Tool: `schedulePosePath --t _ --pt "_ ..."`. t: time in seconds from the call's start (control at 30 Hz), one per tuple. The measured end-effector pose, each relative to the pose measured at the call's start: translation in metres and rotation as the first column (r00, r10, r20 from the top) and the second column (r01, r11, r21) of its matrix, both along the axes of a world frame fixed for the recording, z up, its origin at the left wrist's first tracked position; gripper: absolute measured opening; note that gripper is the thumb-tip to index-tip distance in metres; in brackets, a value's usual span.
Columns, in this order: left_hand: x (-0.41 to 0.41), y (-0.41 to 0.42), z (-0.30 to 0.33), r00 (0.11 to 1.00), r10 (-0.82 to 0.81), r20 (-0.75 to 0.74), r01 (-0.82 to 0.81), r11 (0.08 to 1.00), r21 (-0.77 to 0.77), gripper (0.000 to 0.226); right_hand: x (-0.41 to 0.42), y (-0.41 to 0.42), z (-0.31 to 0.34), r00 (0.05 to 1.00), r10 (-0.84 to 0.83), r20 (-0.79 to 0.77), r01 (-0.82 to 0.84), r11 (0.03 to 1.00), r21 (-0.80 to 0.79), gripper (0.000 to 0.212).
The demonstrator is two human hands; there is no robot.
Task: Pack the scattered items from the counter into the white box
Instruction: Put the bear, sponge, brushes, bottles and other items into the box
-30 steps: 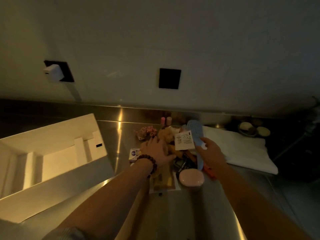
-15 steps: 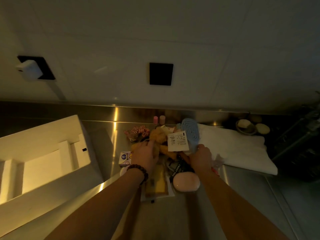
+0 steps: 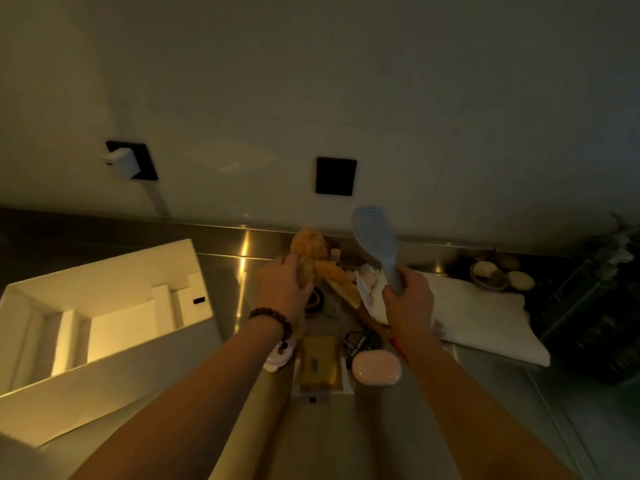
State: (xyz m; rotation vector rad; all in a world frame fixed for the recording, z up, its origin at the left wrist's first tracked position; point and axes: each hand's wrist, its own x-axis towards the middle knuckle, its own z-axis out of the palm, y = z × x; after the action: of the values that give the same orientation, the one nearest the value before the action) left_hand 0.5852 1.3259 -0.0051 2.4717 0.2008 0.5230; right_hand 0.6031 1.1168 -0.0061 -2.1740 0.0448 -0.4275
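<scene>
The open white box [image 3: 194,271] stands on the steel counter at the left, with white dividers inside. My left hand [image 3: 282,289] grips a tan plush toy [image 3: 310,252] and holds it above the pile of items. My right hand [image 3: 408,301] grips the handle of a light blue hairbrush [image 3: 374,233], raised upright above the counter. Below the hands lie a pink oval case [image 3: 376,368], a yellow packet [image 3: 318,363], a black strap with lettering [image 3: 360,341] and a small white round item [image 3: 277,358].
A folded white cloth [image 3: 485,320] lies on the counter [image 3: 381,438] to the right. Small round dishes [image 3: 498,275] sit at the back right beside a dark plant [image 3: 595,306]. Two black wall plates [image 3: 335,175] are on the wall, the left one holding a white plug [image 3: 119,162].
Both hands have risen from the pile: the left lifted the plush toy, the right lifted the blue hairbrush upright. The white tag that lay on the pile is no longer on top.
</scene>
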Motion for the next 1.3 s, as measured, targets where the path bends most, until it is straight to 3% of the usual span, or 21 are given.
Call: schedulePosePath --t 0.3,0.53,0.73,0.9,1.1,1.3 --pt "-0.07 0.091 0.059 0.947 0.243 0.209 -0.239 0.97 -0.043 0.044 -0.008 0.079 0.035 0.945 0.318 0.082 -0.321 0.946 0.034 0.031" --pt "-0.164 0.187 0.075 0.833 0.523 0.182 -0.525 0.85 -0.037 0.048 -0.023 0.178 0.049 0.812 0.579 0.08 -0.584 0.809 0.069 0.029" --pt "-0.219 0.25 0.072 0.789 0.586 0.186 -0.586 0.808 -0.06 0.047 -0.042 0.26 0.041 0.68 0.733 -0.038 -0.729 0.68 0.072 0.032" --pt "-0.231 0.293 0.067 0.811 0.553 0.193 -0.557 0.83 -0.037 0.047 -0.042 0.306 0.025 0.602 0.777 -0.184 -0.797 0.598 -0.081 0.027" --pt "-0.226 0.33 0.054 0.848 0.507 0.155 -0.508 0.861 -0.031 0.048 -0.031 0.351 0.006 0.579 0.746 -0.328 -0.815 0.526 -0.244 0.021" --pt "-0.21 0.358 0.049 0.865 0.486 0.125 -0.488 0.873 -0.015 0.049 -0.007 0.378 -0.008 0.599 0.647 -0.471 -0.794 0.556 -0.246 0.025"
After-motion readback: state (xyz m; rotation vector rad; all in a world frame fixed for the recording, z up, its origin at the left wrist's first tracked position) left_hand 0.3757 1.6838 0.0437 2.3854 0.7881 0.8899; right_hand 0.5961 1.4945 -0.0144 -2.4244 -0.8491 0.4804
